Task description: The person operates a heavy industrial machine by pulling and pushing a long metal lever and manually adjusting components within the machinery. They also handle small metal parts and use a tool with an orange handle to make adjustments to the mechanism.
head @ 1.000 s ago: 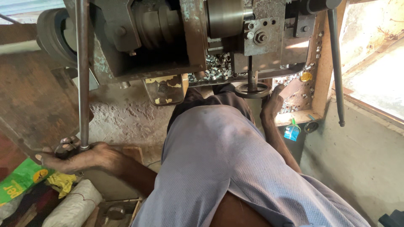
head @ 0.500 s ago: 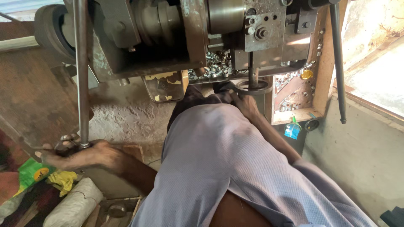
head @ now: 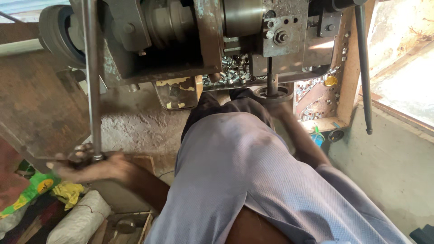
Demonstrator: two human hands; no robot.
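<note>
In the head view, the person leaned over a heavy, worn machine [head: 181, 36] with a belt pulley and a spindle housing, their own pale lilac shirt [head: 253, 180] filling the lower middle of the frame. The left hand [head: 97, 166] was stretched out to the left and closed in a fist around the lower end of a long steel lever [head: 92, 81], which ran nearly upright from that hand up past the machine's left side. The right hand [head: 281, 107] reached forward under the machine to a small round handwheel [head: 272, 94] on a vertical shaft. It lay against the wheel's rim, but blur and the shirt hid the fingers, so whether it gripped the wheel or only rested on it could not be told.

Just behind the handwheel, a heap of small bright metal rings [head: 230, 68] lay on the machine bed. A second, darker rod [head: 364, 68] hung at the right, apart from both hands. A wooden shelf [head: 341, 81] beside it held more small parts. At lower left lay a green and yellow packet [head: 34, 190] and a white sack [head: 77, 221].

By the look of it, the step in hand was working the machine's controls, one hand on the lever and the other at the wheel. A further move would call for a steady pull on the lever and a firm hold of the wheel's rim, with sleeves and fingers kept clear of the spindle.
</note>
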